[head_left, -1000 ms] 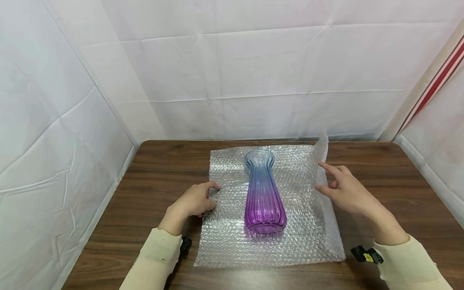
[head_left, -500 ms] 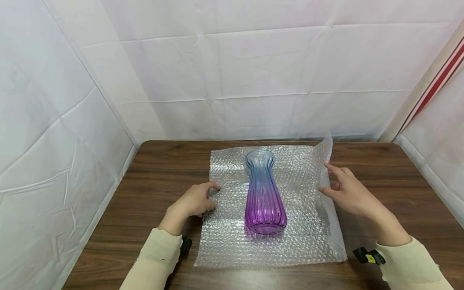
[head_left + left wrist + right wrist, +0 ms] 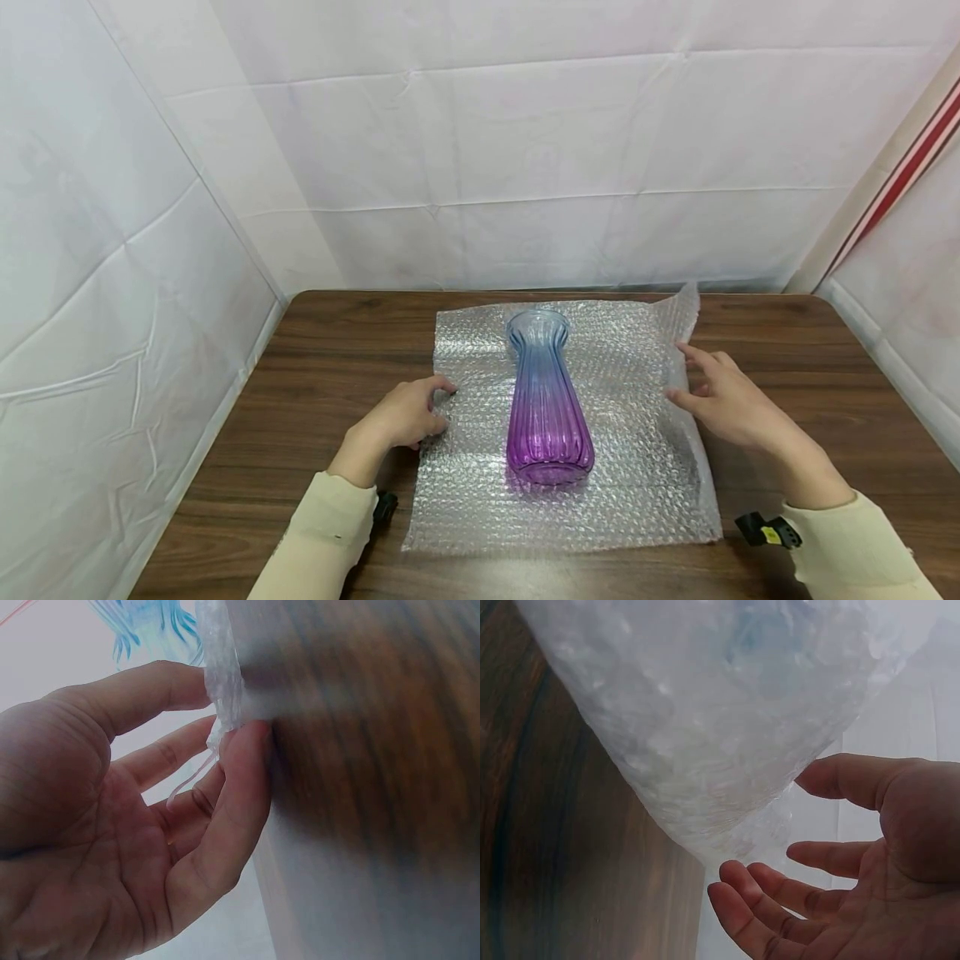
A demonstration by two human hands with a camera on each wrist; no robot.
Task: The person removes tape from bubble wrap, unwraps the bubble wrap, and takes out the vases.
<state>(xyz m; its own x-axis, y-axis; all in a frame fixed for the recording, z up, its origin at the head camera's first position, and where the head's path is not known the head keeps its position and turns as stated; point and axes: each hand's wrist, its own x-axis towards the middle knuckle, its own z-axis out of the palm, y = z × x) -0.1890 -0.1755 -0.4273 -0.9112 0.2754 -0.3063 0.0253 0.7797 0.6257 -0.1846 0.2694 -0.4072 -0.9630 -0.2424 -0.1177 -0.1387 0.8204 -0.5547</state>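
A ribbed glass vase [image 3: 547, 400], blue at the mouth and fading to purple at the base, lies on its side on a sheet of bubble wrap [image 3: 472, 492]. My left hand [image 3: 401, 412] rests at the sheet's left edge with bent, relaxed fingers; its thumb [image 3: 176, 684] and fingertips touch the wrap at the tabletop. At the right edge, my right hand [image 3: 731, 404] has spread, loosely bent fingers. Its thumb [image 3: 832, 776] touches the raised wrap, while the other fingers hang below. The far right corner of the sheet curls upward.
Beneath everything is a dark wooden table [image 3: 322, 358] with rounded far corners. White sheeting [image 3: 525, 167] hangs behind and on both sides. Dark wrist devices [image 3: 768, 530] sit at the sleeves.
My right hand has moved slightly right and toward me, and the sheet's upturned right edge has folded outward, lying flatter. My left hand and the vase have stayed put.
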